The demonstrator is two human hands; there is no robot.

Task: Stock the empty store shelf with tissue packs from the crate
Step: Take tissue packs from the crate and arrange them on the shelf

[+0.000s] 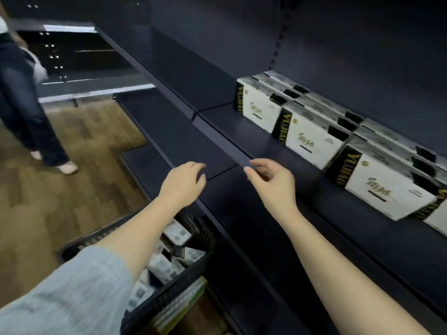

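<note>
Both hands, left hand [183, 182] and right hand [271, 180], hover empty with loosely curled fingers before the shelf [242, 151]; tissue packs [307, 139] stand on it beyond, more in the crate [169, 291] below.

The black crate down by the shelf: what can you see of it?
The crate is black plastic with lattice walls. It sits low beside the dark shelving, partly hidden by the left forearm, which passes above it. Inside lie jumbled white tissue packs, some tilted. A green-and-white box shows just beneath its near corner. Neither hand touches it.
</note>
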